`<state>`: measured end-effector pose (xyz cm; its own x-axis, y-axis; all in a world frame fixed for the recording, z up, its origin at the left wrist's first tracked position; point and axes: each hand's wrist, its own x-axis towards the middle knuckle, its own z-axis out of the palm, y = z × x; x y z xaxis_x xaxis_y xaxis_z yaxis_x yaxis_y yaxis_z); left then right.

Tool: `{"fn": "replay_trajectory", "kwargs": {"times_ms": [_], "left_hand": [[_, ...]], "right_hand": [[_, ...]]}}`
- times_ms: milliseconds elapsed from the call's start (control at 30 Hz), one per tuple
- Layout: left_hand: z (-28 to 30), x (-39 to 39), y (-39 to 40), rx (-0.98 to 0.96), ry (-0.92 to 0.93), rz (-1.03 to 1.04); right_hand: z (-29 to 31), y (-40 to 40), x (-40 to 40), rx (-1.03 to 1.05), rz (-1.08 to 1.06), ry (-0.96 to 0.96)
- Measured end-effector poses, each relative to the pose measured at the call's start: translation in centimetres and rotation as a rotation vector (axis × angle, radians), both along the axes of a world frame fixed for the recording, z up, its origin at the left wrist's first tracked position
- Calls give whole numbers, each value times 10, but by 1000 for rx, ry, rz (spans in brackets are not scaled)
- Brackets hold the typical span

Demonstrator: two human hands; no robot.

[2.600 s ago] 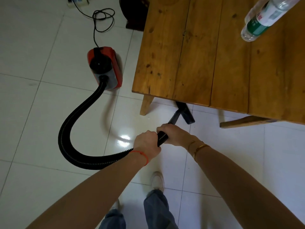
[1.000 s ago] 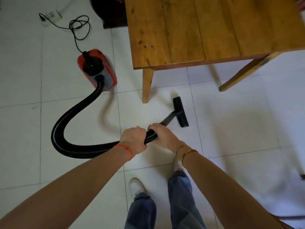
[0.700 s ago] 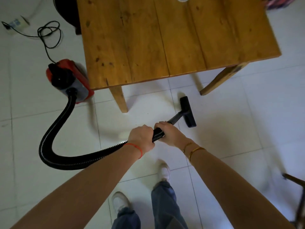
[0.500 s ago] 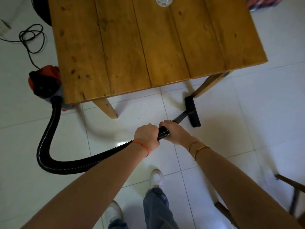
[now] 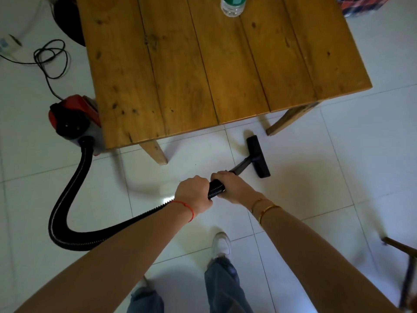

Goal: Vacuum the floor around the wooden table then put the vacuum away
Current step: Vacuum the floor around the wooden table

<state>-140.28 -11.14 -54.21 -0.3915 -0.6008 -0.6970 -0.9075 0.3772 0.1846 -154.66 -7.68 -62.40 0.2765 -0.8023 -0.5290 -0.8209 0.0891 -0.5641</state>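
Your left hand (image 5: 194, 193) and right hand (image 5: 232, 186) both clench the hose (image 5: 67, 199); the nozzle (image 5: 258, 156) works below the bench (image 5: 203, 64) at frame centre, so you're mid-vacuuming, storage undone.

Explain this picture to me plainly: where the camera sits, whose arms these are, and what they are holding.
The camera is worn on a person's head and looks forward and down, so the two bare arms reaching up from the bottom edge are that person's own. Their jeans and a white shoe show below.

Both hands are closed around a black ribbed vacuum hose: the left hand, with a red string on its wrist, sits just behind the right hand, which wears gold bangles. The hose loops across the white tiled floor back to the red vacuum body, partly tucked beside the wooden table. In front of the hands, a short tube ends in the black floor nozzle, resting on the tiles near a table leg. A clear plastic bottle stands on the table's far edge.
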Motion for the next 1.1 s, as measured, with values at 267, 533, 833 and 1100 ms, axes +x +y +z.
{"fn": "replay_trajectory", "kwargs": {"times_ms": [267,533,833,1100], "left_hand": [[9,125,26,15,-6,2],[31,268,45,41,-51,35],[51,389,61,69,-62,130],[64,467,65,17,-60,195]], "right_hand": [[11,23,127,16,21,-28],[29,39,280,52,14,-11],[46,46,404,70,64,-70],[55,35,481,86,175,-52]]}}
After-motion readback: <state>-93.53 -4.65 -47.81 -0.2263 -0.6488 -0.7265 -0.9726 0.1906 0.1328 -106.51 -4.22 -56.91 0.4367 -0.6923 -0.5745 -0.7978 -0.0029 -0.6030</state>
